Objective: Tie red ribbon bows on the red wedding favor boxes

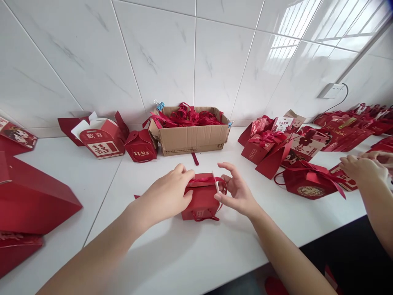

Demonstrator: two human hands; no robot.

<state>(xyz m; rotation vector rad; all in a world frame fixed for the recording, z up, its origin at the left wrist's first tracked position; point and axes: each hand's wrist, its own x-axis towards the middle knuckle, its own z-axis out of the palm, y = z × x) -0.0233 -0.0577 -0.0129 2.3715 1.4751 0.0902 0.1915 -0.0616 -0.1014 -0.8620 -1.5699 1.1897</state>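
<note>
A red gift box [201, 198] with a twisted red cord handle on its near side stands on the white table. My left hand [173, 188] grips its left top edge, thumb and fingers pressed against the box. A red satin ribbon [202, 180] lies across the top. At the box's right end, my right hand [236, 190] has its thumb and index finger spread around an upright flap [215, 182] with a pale edge. The thumb tip is close to that flap, and ribbon loops near the other fingers, partly hidden.
Behind stands a cardboard carton [192, 139] of red ribbons, a small red box [141, 145] beside it. An open-topped box [102, 137] is farther left. Large red boxes [33, 196] fill the left edge. Ribboned boxes [265, 143] crowd the right, near another person's hands [365, 166].
</note>
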